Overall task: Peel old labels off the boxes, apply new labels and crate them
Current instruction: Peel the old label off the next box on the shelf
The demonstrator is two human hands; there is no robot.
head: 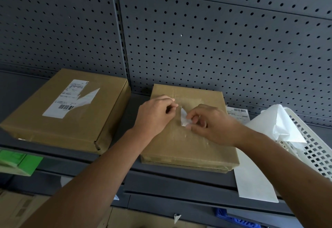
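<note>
A flat brown box (190, 145) lies on the grey shelf (161, 177) in the middle, its top mostly bare with glossy residue. My right hand (212, 125) pinches a small white scrap of label (183, 119) that still clings to the box top. My left hand (154, 114) rests on the box just left of the scrap, fingers curled, fingertips close to the scrap's upper end; whether it holds anything I cannot tell. A second brown box (59, 120) sits to the left and carries a torn white label (70, 98) with a barcode.
A grey pegboard wall (197, 39) backs the shelf. A white perforated basket (312, 148) with white backing paper stands at the right. A label sheet with a barcode (238, 113) lies behind it, a white sheet (253, 179) overhangs the shelf edge. Green item (19, 163) lower left.
</note>
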